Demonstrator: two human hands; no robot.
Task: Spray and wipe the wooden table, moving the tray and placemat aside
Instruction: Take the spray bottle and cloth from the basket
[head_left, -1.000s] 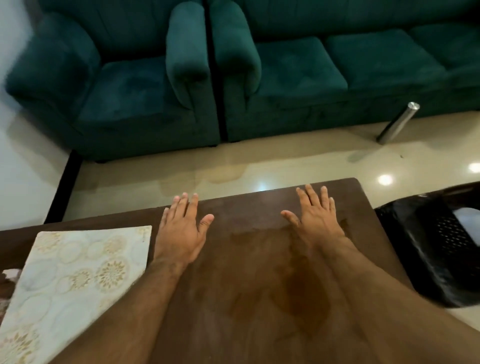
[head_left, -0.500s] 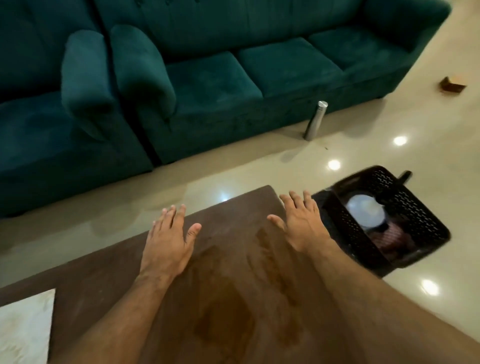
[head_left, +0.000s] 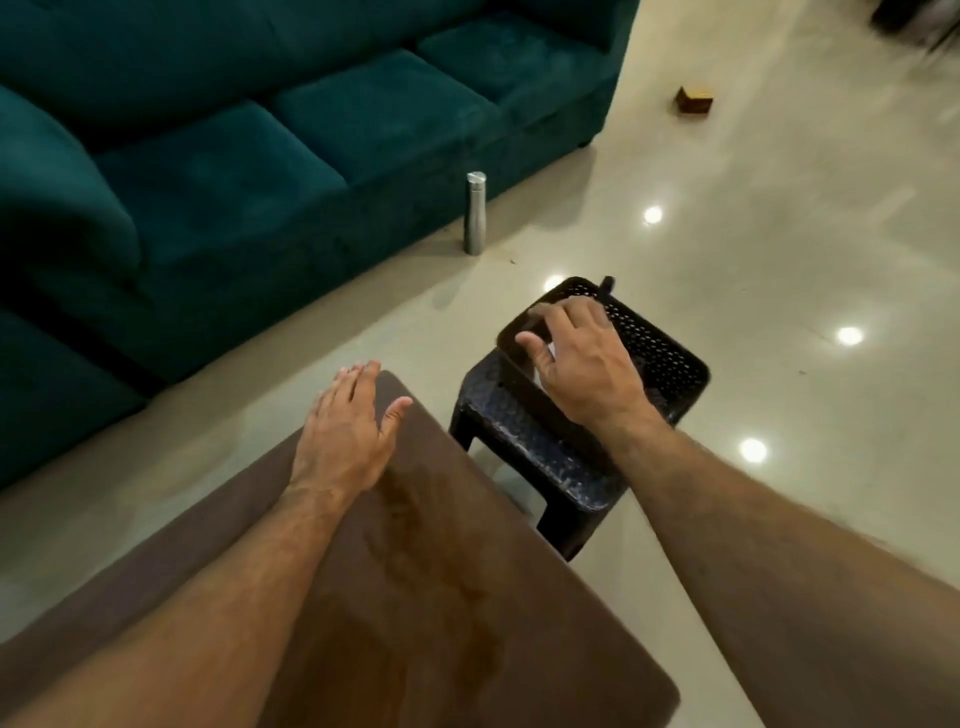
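Your left hand (head_left: 347, 435) lies flat, fingers straight, on the far corner of the wooden table (head_left: 441, 597), likely bracing you. Beside that corner, your right hand (head_left: 582, 364) reaches into the black basket (head_left: 660, 348) on the stool (head_left: 524, 441), fingers curled; whether its grip has closed on anything, I cannot tell. Tray and placemat are out of sight.

Left hand (head_left: 347, 431) lies flat on wooden table (head_left: 467, 597).

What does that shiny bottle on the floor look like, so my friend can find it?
Find the big green sofa. On the floor right in front of it stands a tall, thin silver bottle, upright. It is the only shiny metal thing there.
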